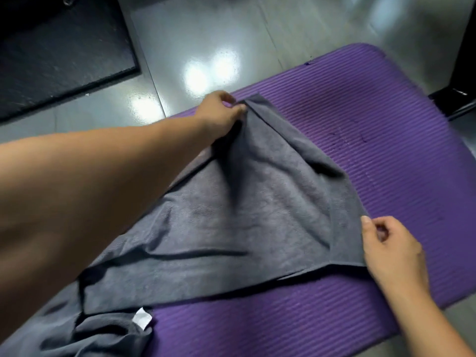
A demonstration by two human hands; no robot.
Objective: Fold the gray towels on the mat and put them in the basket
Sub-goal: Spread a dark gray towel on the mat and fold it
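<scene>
The fingers (239,107) of a person's left hand (219,115) pinch the far corner of a gray terry towel (257,215). The fingers (366,220) of the right hand (391,251) curl around the nearer corner of the same short edge, thumb on top of the hem. Both hands grip cloth, and the edge between them is lifted slightly off the surface, sagging in a shallow dip with a ridge of fabric running down from the left-hand grip. Holding two corners of one edge this way looks like the setup for squaring the towel or carrying that edge over for a first fold. The rest of the towel trails back toward the person across a purple ribbed foam mat (386,130), wrinkled rather than flat, so the folding appears barely begun. At the near left, more gray fabric (103,336) lies bunched, with a small white sewn-in label (142,316) at its edge; whether this is the same towel's tail or a second towel cannot be told. The mat lies on a glossy gray floor (206,34) that reflects overhead lights, with a black rectangular floor mat (64,52) at the far left. The basket named in the task is not in view.
</scene>
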